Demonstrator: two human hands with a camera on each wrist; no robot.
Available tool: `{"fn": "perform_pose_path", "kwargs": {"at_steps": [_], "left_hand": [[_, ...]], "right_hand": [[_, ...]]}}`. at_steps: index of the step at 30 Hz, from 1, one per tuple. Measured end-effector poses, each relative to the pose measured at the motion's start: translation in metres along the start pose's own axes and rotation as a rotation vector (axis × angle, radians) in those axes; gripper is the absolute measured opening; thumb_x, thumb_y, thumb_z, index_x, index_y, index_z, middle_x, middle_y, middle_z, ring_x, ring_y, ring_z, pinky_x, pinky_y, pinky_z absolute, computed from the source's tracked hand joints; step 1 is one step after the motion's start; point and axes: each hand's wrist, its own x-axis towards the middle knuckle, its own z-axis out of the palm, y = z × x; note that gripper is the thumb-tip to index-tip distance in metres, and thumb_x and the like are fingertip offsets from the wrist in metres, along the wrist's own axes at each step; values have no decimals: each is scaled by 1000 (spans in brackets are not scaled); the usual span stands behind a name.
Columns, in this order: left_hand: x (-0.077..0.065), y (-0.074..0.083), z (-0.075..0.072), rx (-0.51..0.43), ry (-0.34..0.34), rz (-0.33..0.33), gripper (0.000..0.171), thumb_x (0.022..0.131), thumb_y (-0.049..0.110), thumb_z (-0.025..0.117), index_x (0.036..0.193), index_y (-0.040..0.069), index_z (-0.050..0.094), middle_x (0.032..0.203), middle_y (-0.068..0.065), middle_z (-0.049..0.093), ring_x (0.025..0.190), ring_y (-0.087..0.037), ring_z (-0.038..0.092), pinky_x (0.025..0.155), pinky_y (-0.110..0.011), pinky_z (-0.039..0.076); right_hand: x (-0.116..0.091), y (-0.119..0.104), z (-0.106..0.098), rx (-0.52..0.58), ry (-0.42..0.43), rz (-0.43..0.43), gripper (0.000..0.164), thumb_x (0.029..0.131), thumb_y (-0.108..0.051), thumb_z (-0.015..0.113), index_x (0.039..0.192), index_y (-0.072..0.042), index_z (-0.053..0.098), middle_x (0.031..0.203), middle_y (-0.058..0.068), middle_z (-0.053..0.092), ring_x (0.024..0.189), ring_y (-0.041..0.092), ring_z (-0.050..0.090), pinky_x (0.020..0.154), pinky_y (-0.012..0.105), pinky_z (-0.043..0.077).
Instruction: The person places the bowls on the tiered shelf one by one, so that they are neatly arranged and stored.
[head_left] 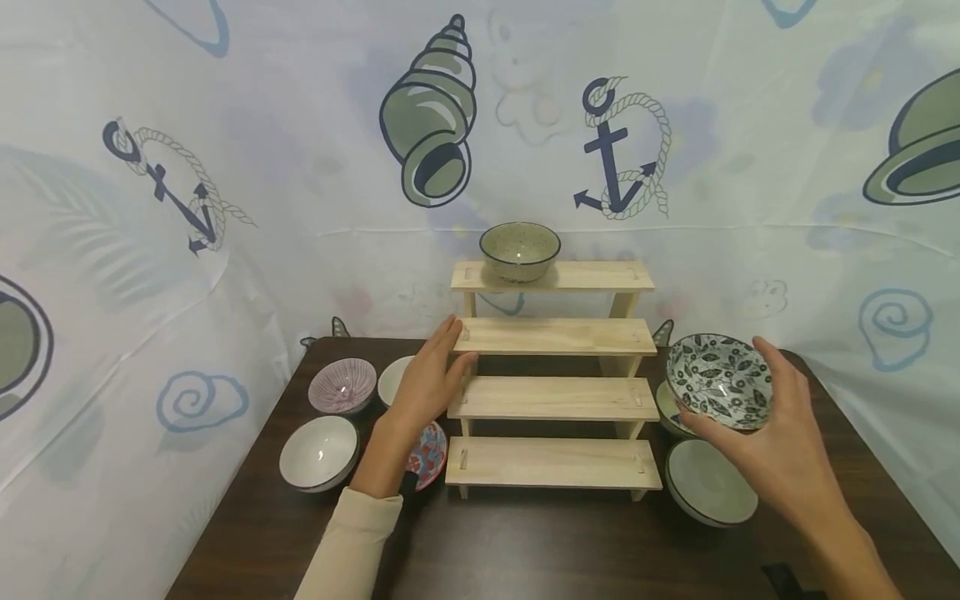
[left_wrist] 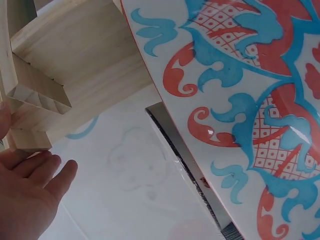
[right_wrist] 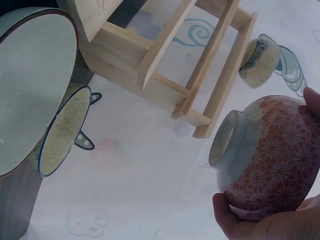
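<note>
My right hand (head_left: 787, 442) grips a bowl (head_left: 720, 379) by its rim, thumb on one side and fingers on the other. Black leaves pattern the bowl's white inside; its outside, seen as the patterned bowl (right_wrist: 280, 155) in the right wrist view, carries reddish flowers. The bowl is raised at the right of a four-step wooden stand (head_left: 555, 396). On the stand's left side lies my left hand (head_left: 427, 379), fingers extended along the steps' ends. A green speckled bowl (head_left: 519, 254) sits on the top step, towards its left end.
Left of the stand are a pink-striped bowl (head_left: 342, 386), a white bowl (head_left: 320, 454), another white bowl (head_left: 392, 379) and a red-and-blue patterned dish (head_left: 429, 458), partly behind the left arm. A pale green bowl (head_left: 712, 483) and a speckled bowl (head_left: 670, 408) stand on the right.
</note>
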Motion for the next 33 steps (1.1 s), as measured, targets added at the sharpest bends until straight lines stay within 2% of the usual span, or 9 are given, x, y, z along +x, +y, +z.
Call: {"fn": "perform_pose_path", "kwargs": {"at_steps": [9, 14, 20, 27, 33], "left_hand": [[2, -7, -2, -87, -5, -1, 67, 106, 37, 60, 160, 7, 37, 172, -8, 27, 156, -32, 32, 124, -54, 32], [2, -10, -3, -97, -14, 1, 67, 106, 39, 58, 161, 8, 35, 172, -5, 26, 157, -30, 31, 125, -52, 31], [0, -12, -4, 3, -39, 43, 68, 108, 41, 54, 163, 9, 32, 173, -7, 24, 158, -29, 30, 125, -53, 32], [1, -11, -4, 162, -21, 113, 67, 107, 40, 55, 162, 7, 34, 171, -12, 29, 155, -32, 35, 120, -53, 39], [0, -12, -3, 229, -3, 146, 67, 107, 37, 57, 161, 3, 34, 169, -16, 31, 153, -34, 38, 119, -52, 41]], "right_hand": [[1, -5, 0, 4, -14, 16, 123, 79, -41, 90, 168, -25, 6, 166, 31, 15, 142, 60, 29, 101, 83, 29], [2, -7, -2, 10, -17, 1, 123, 79, -41, 90, 168, -27, 7, 166, 31, 18, 142, 58, 30, 102, 82, 29], [4, -11, -3, 10, -33, -11, 123, 79, -42, 90, 168, -27, 6, 165, 31, 19, 140, 57, 30, 100, 80, 29], [6, -15, -2, -4, -35, -16, 124, 79, -42, 90, 168, -25, 6, 162, 34, 21, 138, 58, 33, 98, 81, 31], [7, -18, -1, 0, -34, -35, 125, 78, -41, 91, 168, -23, 6, 161, 35, 23, 137, 56, 33, 98, 80, 31]]}}
